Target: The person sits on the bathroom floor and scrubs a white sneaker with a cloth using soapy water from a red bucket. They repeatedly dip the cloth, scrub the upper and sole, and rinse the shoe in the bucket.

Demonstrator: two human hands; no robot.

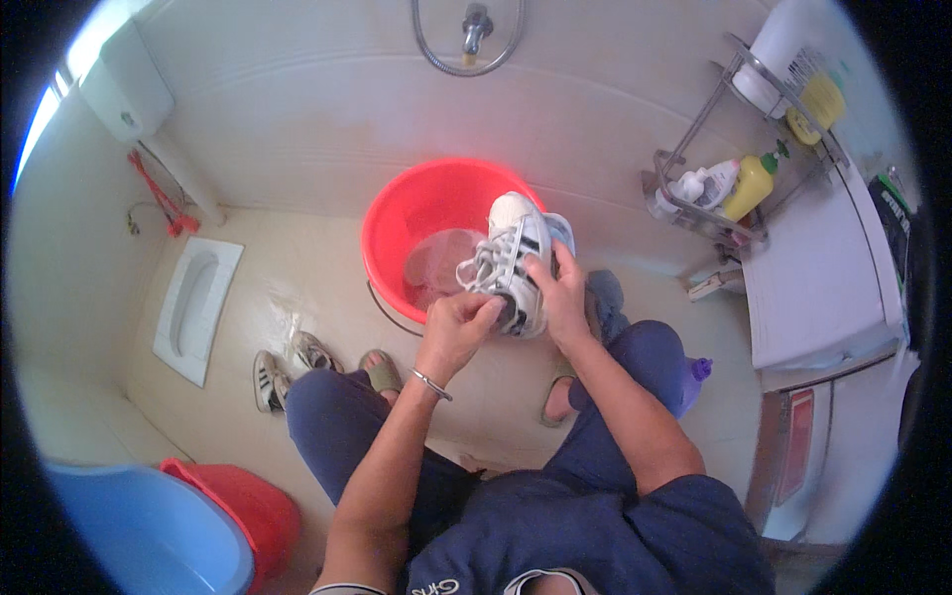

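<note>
Over the right side of a red plastic bucket (387,216), I hold up a white sneaker (513,212) with black stripes and loose white laces. My right hand (561,294) grips its side, thumb near the stripes. My left hand (461,327), with a silver bangle at the wrist, pinches the shoe's dark collar by the heel. Soapy-looking water (442,264) lies in the bucket. Behind the sneaker a light blue and white object (561,230) shows in part; I cannot tell what it is.
A pair of striped sneakers (268,379) stands on the floor left of my legs. Beyond them is a white squat toilet (197,309). A blue tub (149,528) is at lower left. A metal rack (703,212) with bottles hangs at right. A purple bottle (695,379) stands beside my right knee.
</note>
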